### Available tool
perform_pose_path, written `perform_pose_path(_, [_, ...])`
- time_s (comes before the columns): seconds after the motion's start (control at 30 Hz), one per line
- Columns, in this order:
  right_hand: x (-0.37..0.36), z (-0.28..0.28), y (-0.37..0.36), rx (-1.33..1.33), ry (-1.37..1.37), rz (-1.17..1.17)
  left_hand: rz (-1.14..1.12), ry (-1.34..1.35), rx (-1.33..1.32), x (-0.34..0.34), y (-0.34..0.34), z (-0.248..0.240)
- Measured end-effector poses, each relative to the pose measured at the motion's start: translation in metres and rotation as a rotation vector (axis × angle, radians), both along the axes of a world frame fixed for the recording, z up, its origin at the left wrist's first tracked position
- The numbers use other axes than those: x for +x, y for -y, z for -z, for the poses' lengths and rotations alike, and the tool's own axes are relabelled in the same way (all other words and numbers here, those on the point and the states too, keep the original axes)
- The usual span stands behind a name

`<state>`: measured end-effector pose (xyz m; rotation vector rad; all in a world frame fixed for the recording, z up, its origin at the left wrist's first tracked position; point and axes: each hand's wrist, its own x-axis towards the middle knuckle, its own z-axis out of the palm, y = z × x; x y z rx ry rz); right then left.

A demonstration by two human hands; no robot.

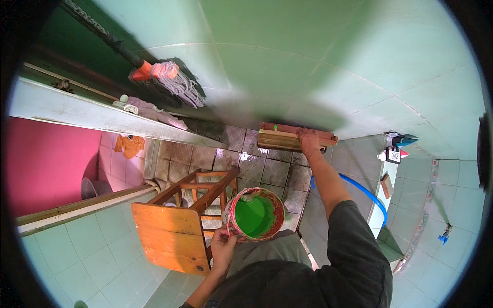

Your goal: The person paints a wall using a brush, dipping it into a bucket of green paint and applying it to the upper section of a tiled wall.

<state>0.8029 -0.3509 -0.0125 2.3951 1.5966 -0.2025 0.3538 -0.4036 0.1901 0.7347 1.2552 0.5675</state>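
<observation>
Green liquid (254,215) is held in a bucket (280,211) gripped at the rim by the left hand (224,247), while beyond the bucket, slightly to its right, a long wooden piece (280,137) lying crosswise is touched by the nearer right hand (308,142), whose grip cannot be told.

I can't make out fingertips on the right hand (309,142) at the wooden block (280,140); the mop handle (97,30) runs out of view, and a dark shape (484,151) far right is cut off
</observation>
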Motion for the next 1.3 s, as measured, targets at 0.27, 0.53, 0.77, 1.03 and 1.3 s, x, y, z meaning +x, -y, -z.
perform_pose_path(0.27, [-0.037, 0.014, 0.023, 0.023, 0.002, -0.254, 0.118, -0.097, 0.026, -0.003, -0.002, 0.003])
perform_pose_path(0.53, [-0.105, -0.027, 0.042, -0.005, -0.063, -0.065, 0.043, -0.012, -0.014, -0.014, 0.005, 0.021])
perform_pose_path(0.77, [-0.14, -0.064, 0.153, 0.206, -0.378, 0.335, 0.095, -0.126, 0.111, -0.009, 0.003, 0.003])
perform_pose_path(1.03, [-0.194, -0.062, 0.255, 0.515, -0.394, 0.483, 0.077, -0.113, 0.047, -0.006, -0.002, 0.01])
perform_pose_path(1.3, [-0.199, -0.056, 0.341, 0.28, -0.422, 0.726, 0.168, -0.134, 0.032, 0.011, 0.0, 0.008])
